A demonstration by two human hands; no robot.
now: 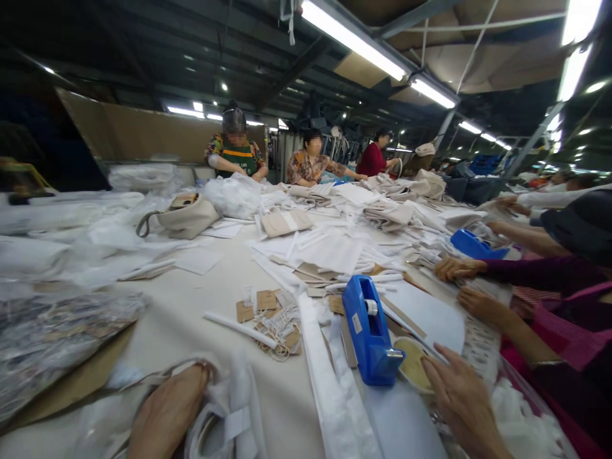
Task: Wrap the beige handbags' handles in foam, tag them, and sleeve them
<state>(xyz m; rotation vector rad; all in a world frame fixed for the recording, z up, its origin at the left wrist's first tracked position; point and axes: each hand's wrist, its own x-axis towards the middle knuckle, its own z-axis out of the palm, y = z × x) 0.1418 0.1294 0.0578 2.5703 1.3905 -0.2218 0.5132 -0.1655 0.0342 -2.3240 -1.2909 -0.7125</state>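
Left hand is curled beside a white-wrapped strap; can't tell its grip. Right hand is spread, fingertips at round yellowish dish; blue tape dispenser adjacent.

Two blue tape dispensers, one round yellowish dish, three people across one table

Fluor. light o/head, brn. panel

A person's bare left grip and bare right grip
The left shows a broad, rounded back; the right has slender fingers and an uncovered wrist.
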